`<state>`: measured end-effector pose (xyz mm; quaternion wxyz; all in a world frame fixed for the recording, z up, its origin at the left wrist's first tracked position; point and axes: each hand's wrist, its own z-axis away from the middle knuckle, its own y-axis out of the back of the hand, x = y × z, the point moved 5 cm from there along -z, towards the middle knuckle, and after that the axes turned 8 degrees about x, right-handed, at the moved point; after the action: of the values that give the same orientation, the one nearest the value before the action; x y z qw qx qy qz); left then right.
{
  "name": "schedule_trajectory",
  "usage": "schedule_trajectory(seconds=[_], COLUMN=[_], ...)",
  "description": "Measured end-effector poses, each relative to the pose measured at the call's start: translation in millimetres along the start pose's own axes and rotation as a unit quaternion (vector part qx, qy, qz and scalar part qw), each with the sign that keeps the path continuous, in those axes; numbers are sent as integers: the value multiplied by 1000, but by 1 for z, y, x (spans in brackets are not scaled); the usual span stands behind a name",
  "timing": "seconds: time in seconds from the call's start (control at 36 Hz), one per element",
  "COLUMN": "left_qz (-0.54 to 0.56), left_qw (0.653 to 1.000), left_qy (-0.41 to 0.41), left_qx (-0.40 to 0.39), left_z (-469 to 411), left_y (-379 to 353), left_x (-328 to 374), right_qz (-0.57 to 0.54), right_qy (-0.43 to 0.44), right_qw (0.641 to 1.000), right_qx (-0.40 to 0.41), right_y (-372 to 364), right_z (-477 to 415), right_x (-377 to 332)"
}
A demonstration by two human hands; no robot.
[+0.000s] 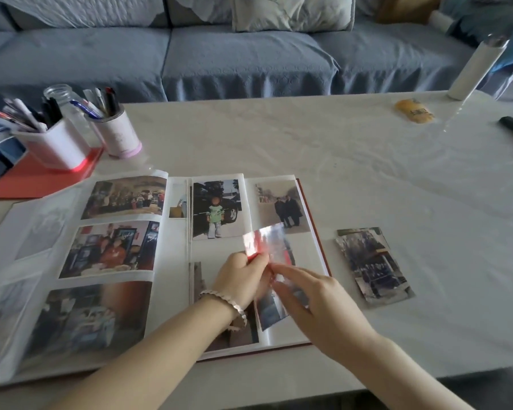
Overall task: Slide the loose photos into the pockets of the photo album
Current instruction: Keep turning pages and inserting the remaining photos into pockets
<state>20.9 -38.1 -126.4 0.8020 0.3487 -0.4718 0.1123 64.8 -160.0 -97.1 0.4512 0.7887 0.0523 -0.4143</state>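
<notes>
The open red-covered photo album with clear plastic pockets (172, 261) lies on the pale table (279, 137). Its left page looks full with three landscape prints and the right page's two top pockets are filled, so the job seems past halfway. The left hand (240, 279) pinches a glossy, blurred loose photo (265, 241) over the right page, long axis roughly 7 to 1 o'clock. The right hand (317, 300) is released, straight fingers reaching that photo. At the album's 3 o'clock, a small stack of loose prints (370, 264) waits
</notes>
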Motion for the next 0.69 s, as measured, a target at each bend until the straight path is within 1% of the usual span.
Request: schedule_trajectory(seconds=[0.08, 0.17, 0.22, 0.31, 0.36, 0.42, 0.5, 0.58, 0.64, 0.69], left_qz=[-113, -205, -243, -248, -214, -168, -98, -73, -53, -46], left_qw=[990, 964, 948, 939, 953, 973, 990, 993, 995, 996], left_qy=[-89, -163, -195, -235, -211, -160, -93, -50, -11, 1], left_qx=[-6, -54, -67, -40, -34, -17, 38, 82, 81, 76], left_z=[0, 2, 3, 2, 0, -6, -19, -23, -26, -25], left_y=[4, 2, 1, 5, 8, 17, 36, 58, 68, 74], left_x=[4, 7, 7, 6, 2, -7, -16, -17, -23, -23], right_qz=[38, 48, 59, 75, 77, 91, 172, 219, 229, 227], right_qy=[-31, -83, -109, -136, -138, -116, -79, -117, -136, -152], right_qw=[999, 995, 992, 988, 987, 988, 975, 956, 952, 952], right_qx=[16, 14, 8, -6, -25, -53, -116, -157, -151, -137], right_y=[8, 16, 19, 17, 13, 5, -8, -18, -23, -27], right_z=[6, 9, 12, 15, 16, 17, 20, 23, 23, 23], right_x=[17, 32, 40, 48, 49, 47, 42, 43, 44, 46])
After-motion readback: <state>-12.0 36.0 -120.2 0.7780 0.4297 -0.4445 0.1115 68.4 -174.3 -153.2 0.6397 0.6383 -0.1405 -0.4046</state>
